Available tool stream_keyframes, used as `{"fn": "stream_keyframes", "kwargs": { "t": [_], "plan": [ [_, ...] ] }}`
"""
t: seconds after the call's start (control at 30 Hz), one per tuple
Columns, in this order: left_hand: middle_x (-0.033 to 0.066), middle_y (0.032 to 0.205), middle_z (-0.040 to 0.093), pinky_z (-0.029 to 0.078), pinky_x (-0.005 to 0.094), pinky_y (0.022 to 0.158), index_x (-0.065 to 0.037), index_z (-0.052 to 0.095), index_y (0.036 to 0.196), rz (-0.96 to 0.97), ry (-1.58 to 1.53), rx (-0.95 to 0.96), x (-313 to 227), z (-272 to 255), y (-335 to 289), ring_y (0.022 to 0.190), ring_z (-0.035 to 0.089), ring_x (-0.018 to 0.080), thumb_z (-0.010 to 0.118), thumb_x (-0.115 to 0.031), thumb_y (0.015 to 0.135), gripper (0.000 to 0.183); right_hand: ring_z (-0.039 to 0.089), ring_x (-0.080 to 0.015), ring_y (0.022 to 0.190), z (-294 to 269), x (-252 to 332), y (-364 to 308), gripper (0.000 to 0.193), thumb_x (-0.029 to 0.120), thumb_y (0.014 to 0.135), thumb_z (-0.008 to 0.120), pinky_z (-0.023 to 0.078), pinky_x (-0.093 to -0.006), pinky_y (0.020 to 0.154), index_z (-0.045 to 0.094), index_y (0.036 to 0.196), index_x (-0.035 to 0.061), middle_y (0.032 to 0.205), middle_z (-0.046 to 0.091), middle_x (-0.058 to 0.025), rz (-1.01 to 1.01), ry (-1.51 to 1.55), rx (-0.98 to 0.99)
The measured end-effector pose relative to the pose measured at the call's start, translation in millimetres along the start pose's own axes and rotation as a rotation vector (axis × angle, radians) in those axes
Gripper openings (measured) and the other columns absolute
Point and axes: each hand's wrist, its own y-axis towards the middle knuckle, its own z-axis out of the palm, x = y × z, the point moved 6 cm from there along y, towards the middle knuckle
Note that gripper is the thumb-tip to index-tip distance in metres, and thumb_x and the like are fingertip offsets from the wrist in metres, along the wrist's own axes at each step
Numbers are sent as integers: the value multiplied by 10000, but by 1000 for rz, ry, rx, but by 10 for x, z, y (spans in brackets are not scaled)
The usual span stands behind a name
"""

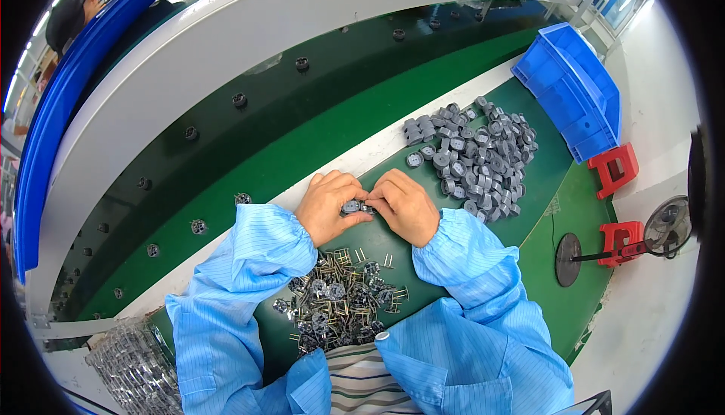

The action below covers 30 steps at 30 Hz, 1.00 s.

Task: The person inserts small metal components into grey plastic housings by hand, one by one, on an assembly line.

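Observation:
My left hand is closed around a grey plastic plug housing, thumb below and fingers above. Against its right side, the thumb and fingertips of my right hand pinch together on a small dark, shiny part, mostly hidden by the fingers. Both hands meet over the green work table. Right of them lies a big heap of grey round plug housings. Between my forearms and close to my body is a pile of dark inserts with brass-coloured metal pins.
Beyond a white rail, a green conveyor belt carries spaced-out round parts. Stacked blue crates stand at the far right, near red stools and a fan. Stacked clear trays sit at the lower left.

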Motion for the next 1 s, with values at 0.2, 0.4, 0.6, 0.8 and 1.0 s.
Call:
{"fn": "stream_keyframes", "kwargs": {
  "t": [0.2, 0.4, 0.6, 0.8, 1.0],
  "plan": [
    [-4, 956, 627, 384, 395, 857, -119, 727, 1051, -55, 27, 60, 17, 27, 6, 980, 575, 217, 878, -285, 768, 362, 606, -271, 744, -12, 33, 14, 234, -50, 764, 802, 495, -394, 635, 636, 917, 10, 832, 597, -95, 0, -34, 29],
    [9, 895, 629, 411, 385, 835, -114, 743, 1006, -38, -32, 6, -37, -45, 37, 929, 598, 209, 889, -238, 763, 309, 634, -252, 688, -124, -89, -40, 259, 185, 822, 846, 501, -389, 613, 671, 970, 66, 812, 611, -83, 337, 171, 261],
    [69, 831, 647, 512, 347, 711, -44, 758, 999, -154, -21, -262, 441, -558, 133, 768, 640, 199, 882, -143, 743, 301, 638, -243, 821, 82, 255, -142, 172, 171, 828, 851, 521, -371, 704, 738, 922, 82, 887, 668, -51, -61, 360, 576],
    [18, 933, 657, 438, 425, 879, -118, 766, 982, -533, 187, -179, 936, -729, 32, 964, 626, 212, 874, -228, 777, 257, 634, -268, 878, 108, 164, -144, 101, 148, 817, 809, 526, -400, 730, 725, 851, 103, 898, 661, -37, 70, 401, 502],
    [44, 981, 656, 448, 420, 890, -95, 742, 1030, -427, 322, -220, 843, -719, 48, 980, 628, 227, 874, -239, 801, 301, 605, -267, 843, -233, -50, 52, 133, 61, 750, 818, 498, -404, 703, 705, 815, 87, 841, 632, -45, 48, -23, 97]
  ]
}}
